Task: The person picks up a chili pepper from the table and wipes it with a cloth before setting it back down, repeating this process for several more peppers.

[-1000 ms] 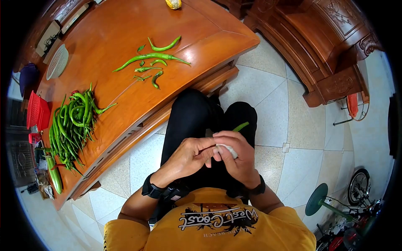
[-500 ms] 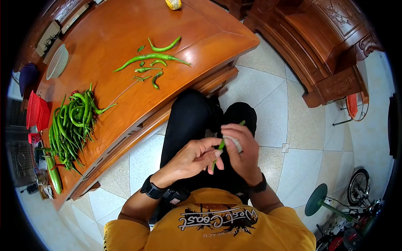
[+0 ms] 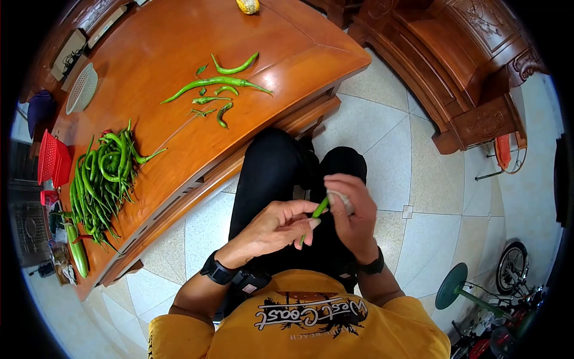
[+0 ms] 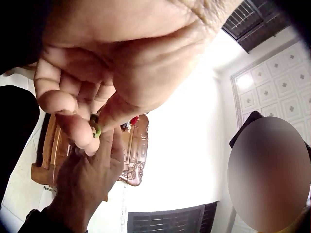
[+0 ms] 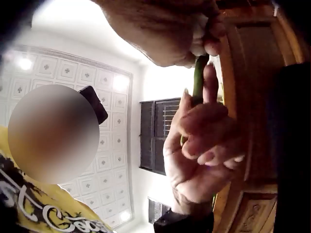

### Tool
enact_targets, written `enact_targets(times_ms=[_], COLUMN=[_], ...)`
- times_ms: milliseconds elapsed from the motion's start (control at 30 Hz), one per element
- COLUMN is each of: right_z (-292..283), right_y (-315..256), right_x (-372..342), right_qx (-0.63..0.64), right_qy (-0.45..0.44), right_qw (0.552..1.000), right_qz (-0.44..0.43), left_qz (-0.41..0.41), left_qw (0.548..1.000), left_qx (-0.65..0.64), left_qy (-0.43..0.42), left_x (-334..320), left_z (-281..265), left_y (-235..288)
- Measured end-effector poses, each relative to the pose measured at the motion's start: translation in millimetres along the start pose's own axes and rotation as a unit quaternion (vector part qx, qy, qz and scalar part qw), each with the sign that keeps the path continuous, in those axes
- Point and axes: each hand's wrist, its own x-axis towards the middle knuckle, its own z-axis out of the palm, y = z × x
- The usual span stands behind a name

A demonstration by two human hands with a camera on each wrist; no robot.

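Note:
Above the lap, the left hand [image 3: 272,228] pinches a green pepper [image 3: 321,207] between thumb and fingers, its thin end poking out below them. At the pepper's upper end is the right hand [image 3: 354,216], fingers curled round a whitish cloth-like wad [image 3: 342,202]. The right wrist view shows the pepper [image 5: 198,80] running from the left hand [image 5: 201,141] up to the right hand's fingertips [image 5: 200,46]. In the left wrist view only a small green end [image 4: 97,132] shows between the left hand's fingers.
On the wooden table [image 3: 161,36] lie a heap of green peppers [image 3: 101,179], several separate peppers [image 3: 216,82], a pale gourd [image 3: 77,250] and a yellow item [image 3: 247,6]. A white basket [image 3: 82,88] and red baskets [image 3: 54,158] stand at the left.
The right hand has turned and moved slightly right with the wad, uncovering more of the pepper. The left hand has stayed nearly in place, pinching the pepper.

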Motion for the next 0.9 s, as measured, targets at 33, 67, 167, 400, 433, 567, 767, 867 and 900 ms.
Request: enact_targets(times_ms=[33,67,167,400,433,567,767,867,900], right_z=[3,7,10,-5,-5,2,3,-8,-9], right_y=[-3,-6,-6,8,5,-1,-2,7,6], right_x=[-3,-5,-7,5,5,-2,-3,4,3], right_qx=[0.008,0.015,0.039,-0.016,-0.009,0.018,0.034,-0.002,0.004], right_qy=[-0.014,-0.028,-0.030,0.016,0.014,-0.038,-0.046,0.005,0.005], right_qw=[1.000,0.999,0.999,1.000,1.000,0.999,0.998,1.000,0.999], right_qz=[-0.004,-0.007,-0.007,0.010,0.018,-0.007,0.002,0.026,0.051], left_qz=[0.005,0.010,0.011,0.017,0.020,0.025,0.030,0.042,0.048], left_qw=[1.000,1.000,1.000,1.000,1.000,0.998,0.998,0.996,0.995], left_qx=[0.003,0.006,0.006,0.007,0.013,0.035,0.045,0.075,0.089], left_qy=[0.004,0.007,0.019,0.005,0.009,0.039,0.033,-0.002,-0.015], left_x=[0,-1,-1,-3,-3,0,-3,-5,-5], left_z=[0,-1,-3,0,-1,-3,-5,-6,-6], left_y=[1,1,-1,-1,-2,-8,-4,-4,-4])
